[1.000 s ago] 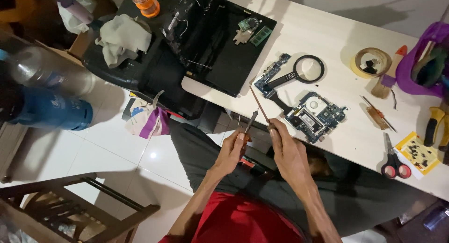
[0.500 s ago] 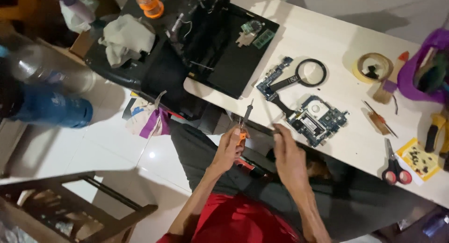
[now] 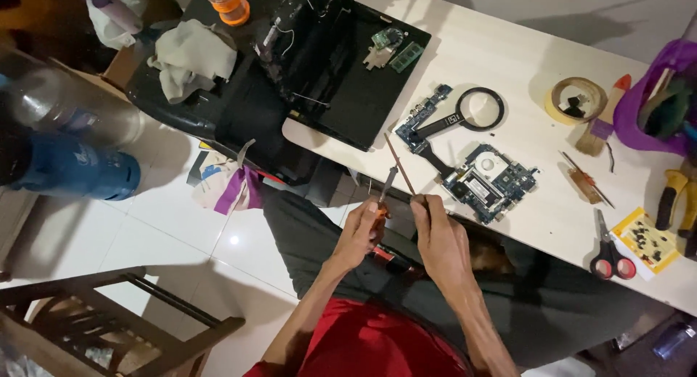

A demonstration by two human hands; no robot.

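Left hand [image 3: 361,235] is closed on a screwdriver [image 3: 382,195]; right hand [image 3: 438,235] pinches a thin stick [image 3: 399,164]. Both tools are lifted, tips at 12 o'clock. The circuit board [image 3: 494,181], at 1 o'clock, lies removed from the laptop [image 3: 341,79]; reassembly remains.

Big clear plastic bottle [image 3: 69,141] w/ blue label band is lying on the floor at approx 9 o'clock. Orange-capped bottle [image 3: 226,1] w/ orange wrap is standing at 11 o'clock, top edge. Small yellow card pkg [image 3: 646,242] holding tiny dark bits is lying on the white table [image 3: 508,50] at 3 o'clock, just beside the red-handled scissors [image 3: 610,255]. No screens lit, no signs showing.
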